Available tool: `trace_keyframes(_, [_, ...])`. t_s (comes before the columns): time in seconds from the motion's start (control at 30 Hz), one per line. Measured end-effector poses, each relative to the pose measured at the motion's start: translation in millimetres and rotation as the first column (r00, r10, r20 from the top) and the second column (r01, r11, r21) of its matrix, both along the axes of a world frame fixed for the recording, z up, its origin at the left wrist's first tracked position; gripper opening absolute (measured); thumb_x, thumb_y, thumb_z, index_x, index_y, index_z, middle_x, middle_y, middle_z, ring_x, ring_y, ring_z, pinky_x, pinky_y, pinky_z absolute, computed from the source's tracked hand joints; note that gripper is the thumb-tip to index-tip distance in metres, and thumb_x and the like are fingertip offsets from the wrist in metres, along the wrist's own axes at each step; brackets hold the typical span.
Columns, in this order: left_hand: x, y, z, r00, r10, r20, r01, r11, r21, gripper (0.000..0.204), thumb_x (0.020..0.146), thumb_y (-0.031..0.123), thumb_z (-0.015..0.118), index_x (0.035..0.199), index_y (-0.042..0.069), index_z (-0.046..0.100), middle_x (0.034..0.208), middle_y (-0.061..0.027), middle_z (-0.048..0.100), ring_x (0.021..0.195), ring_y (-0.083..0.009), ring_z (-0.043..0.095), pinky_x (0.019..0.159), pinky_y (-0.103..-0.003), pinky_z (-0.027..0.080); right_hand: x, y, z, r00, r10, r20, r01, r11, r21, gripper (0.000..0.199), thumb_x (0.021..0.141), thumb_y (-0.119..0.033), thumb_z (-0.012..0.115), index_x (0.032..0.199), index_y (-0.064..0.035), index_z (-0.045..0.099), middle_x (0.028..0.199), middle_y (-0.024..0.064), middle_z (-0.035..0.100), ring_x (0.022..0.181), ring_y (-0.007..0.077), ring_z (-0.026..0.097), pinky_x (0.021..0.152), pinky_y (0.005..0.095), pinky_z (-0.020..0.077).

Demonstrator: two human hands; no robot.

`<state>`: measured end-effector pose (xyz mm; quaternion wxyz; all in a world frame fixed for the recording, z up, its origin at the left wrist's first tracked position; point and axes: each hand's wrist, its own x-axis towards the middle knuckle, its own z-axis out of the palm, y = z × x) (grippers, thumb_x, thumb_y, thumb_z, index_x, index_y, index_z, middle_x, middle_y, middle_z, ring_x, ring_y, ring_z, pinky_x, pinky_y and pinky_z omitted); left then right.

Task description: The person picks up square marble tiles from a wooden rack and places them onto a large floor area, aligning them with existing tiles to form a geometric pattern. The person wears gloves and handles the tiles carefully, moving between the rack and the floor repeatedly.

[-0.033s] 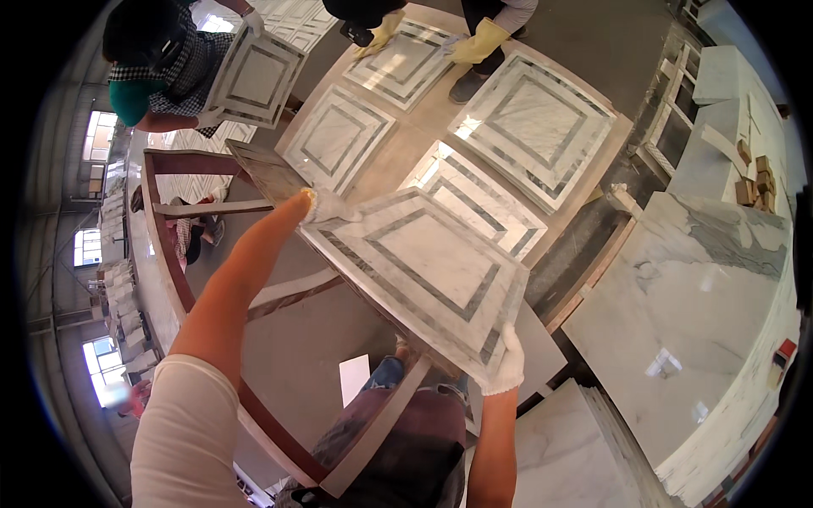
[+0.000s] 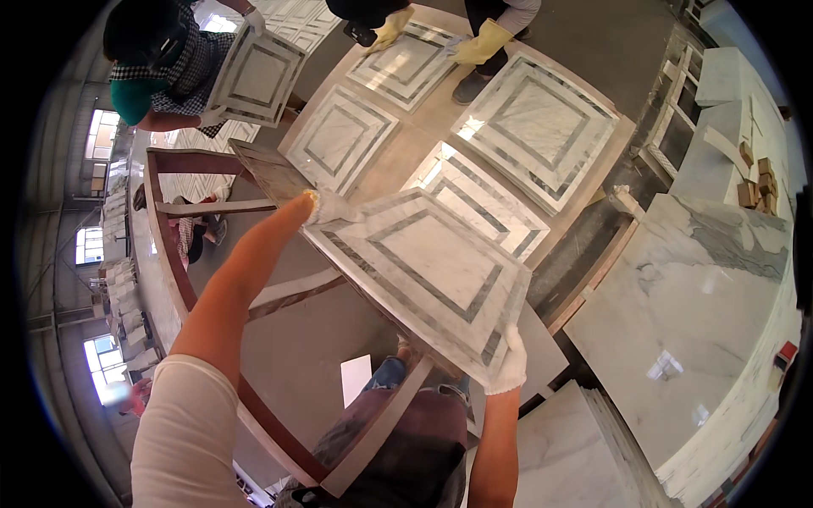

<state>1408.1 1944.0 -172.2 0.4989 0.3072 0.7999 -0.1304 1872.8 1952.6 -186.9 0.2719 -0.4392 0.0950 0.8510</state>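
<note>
A square marble tile panel [image 2: 432, 262], white with grey inlaid frames, slants in front of me. My left hand [image 2: 333, 209], in a white knitted glove, grips its far-left corner. At the near-right corner my right hand [image 2: 510, 364], gloved in the same way, is closed on the panel's edge. The fingers under the panel are hidden. Just beyond lies a similar bordered panel [image 2: 521, 222], partly covered by the one I hold. My panel's near edge overlaps a wooden frame [image 2: 381, 423] below; whether it rests there I cannot tell.
More bordered panels [image 2: 542, 127] lie on a low board [image 2: 415, 161] ahead. One co-worker [image 2: 161, 68] at far left holds a panel; another's yellow-gloved hand [image 2: 487, 42] is at the board's far edge. Large marble slabs [image 2: 677, 313] and small wooden blocks [image 2: 762, 186] stand right.
</note>
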Motion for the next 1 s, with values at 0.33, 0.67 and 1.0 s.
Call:
trace_keyframes(0.33, [49.8, 9.6, 53.3, 0.97, 0.217, 0.105, -0.231, 0.962, 0.143, 0.052, 0.079, 0.043, 0.071, 0.099, -0.004, 0.068, 0.087, -0.0121, 0.067, 0.083, -0.0211, 0.06, 0.075, -0.034, 0.046, 11.2, -8.5, -57.2, 0.898, 0.343, 0.276, -0.337, 0.939, -0.071, 0.055, 0.091, -0.03, 0.06, 0.135, -0.0002, 0.045, 0.129, 0.0123, 0.055, 0.115, 0.0254, 0.053, 0.097, 0.038, 0.0435])
trace_keyframes(0.67, [146.3, -10.8, 173.6, 0.89, 0.28, 0.358, -0.382, 0.888, 0.256, 0.03, 0.083, 0.026, 0.068, 0.094, -0.002, 0.061, 0.082, -0.0053, 0.061, 0.071, -0.0126, 0.057, 0.052, -0.028, 0.046, 101.5, -57.2, 56.6, 0.94, 0.119, 0.32, -0.191, 0.96, 0.203, 0.057, 0.09, -0.032, 0.061, 0.132, 0.0041, 0.045, 0.125, 0.0129, 0.055, 0.109, 0.0251, 0.056, 0.093, 0.0371, 0.0453])
trace_keyframes(1.0, [232.4, -99.7, 383.3, 0.947, 0.082, 0.311, -0.259, 0.77, 0.583, 0.048, 0.084, 0.032, 0.061, 0.113, -0.006, 0.052, 0.099, -0.0229, 0.064, 0.094, -0.0339, 0.062, 0.081, -0.039, 0.048, 142.9, -74.5, 283.2, 0.751, -0.196, 0.63, -0.23, 0.818, 0.528, 0.046, 0.089, -0.022, 0.057, 0.128, 0.0021, 0.051, 0.124, 0.0167, 0.057, 0.113, 0.0289, 0.055, 0.096, 0.037, 0.0442])
